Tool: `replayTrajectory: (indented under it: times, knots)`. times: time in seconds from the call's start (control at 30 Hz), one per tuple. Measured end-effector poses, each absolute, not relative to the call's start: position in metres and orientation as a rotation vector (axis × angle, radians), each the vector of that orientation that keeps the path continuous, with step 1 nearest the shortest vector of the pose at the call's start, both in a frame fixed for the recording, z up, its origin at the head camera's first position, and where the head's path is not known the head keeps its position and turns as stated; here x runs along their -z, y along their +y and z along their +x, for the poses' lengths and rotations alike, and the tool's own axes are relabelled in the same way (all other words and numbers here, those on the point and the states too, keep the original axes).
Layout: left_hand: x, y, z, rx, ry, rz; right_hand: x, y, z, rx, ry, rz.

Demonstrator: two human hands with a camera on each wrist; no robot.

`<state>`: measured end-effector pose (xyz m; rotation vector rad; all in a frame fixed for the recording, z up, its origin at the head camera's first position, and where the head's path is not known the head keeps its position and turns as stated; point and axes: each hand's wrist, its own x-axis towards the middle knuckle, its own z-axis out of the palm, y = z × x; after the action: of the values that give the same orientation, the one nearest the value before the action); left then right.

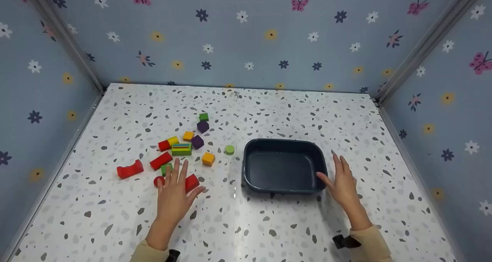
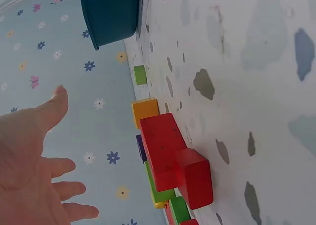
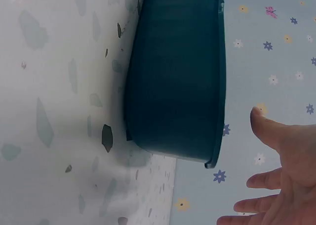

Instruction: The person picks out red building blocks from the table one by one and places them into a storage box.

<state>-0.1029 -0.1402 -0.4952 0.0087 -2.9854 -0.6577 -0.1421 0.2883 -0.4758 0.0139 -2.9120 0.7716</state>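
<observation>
My left hand (image 1: 172, 200) hovers over the near side of a scattered group of toy blocks, fingers spread and nothing held. Beneath and around it lie a red block (image 1: 191, 182), a round red piece (image 1: 158, 181) and a green block (image 1: 166, 168), partly covered in the head view. The left wrist view has the red block (image 2: 163, 146) standing on the table, apart from the fingers. My right hand (image 1: 343, 187) is beside a dark blue rectangular tub (image 1: 284, 189), its thumb overlapping the right rim in the head view. In the right wrist view, the tub's wall (image 3: 173, 81) faces the straight fingers.
Farther back are a striped green block (image 1: 181, 149), yellow-orange cubes (image 1: 208, 159), purple pieces (image 1: 197, 142) and a small green block (image 1: 203, 117). A light-green disc (image 1: 229, 149) lies near the tub. A red arch (image 1: 130, 169) sits at left. Patterned walls enclose the speckled table (image 1: 269, 231).
</observation>
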Motion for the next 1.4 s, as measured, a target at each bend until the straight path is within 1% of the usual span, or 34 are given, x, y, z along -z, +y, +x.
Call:
replayTrajectory:
  times: [0.23,0.47,0.83,1.07,1.2,1.3,1.4]
  knots:
    - [0.500,-0.143,-0.104,0.748,-2.981,0.034,0.483,0.284,-0.156,-0.848,-2.869,-0.008]
    - [0.506,-0.145,-0.107,0.811,-3.025,0.118,0.493,0.281,-0.169,-0.872,-2.863,-0.092]
    - [0.515,-0.147,-0.111,0.874,-3.037,0.166,0.504,0.283,-0.190,-0.887,-2.831,-0.238]
    - [0.518,-0.147,-0.114,0.886,-3.035,0.189,0.507,0.280,-0.197,-0.847,-2.798,-0.217]
    - [0.518,-0.148,-0.115,0.905,-3.052,0.212,0.508,0.278,-0.199,-0.821,-2.827,-0.253]
    - [0.538,-0.152,-0.120,0.872,-3.035,0.178,0.509,0.275,-0.199,-0.794,-2.866,-0.298]
    - [0.540,-0.153,-0.120,0.869,-3.041,0.192,0.509,0.273,-0.199,-0.760,-2.890,-0.319]
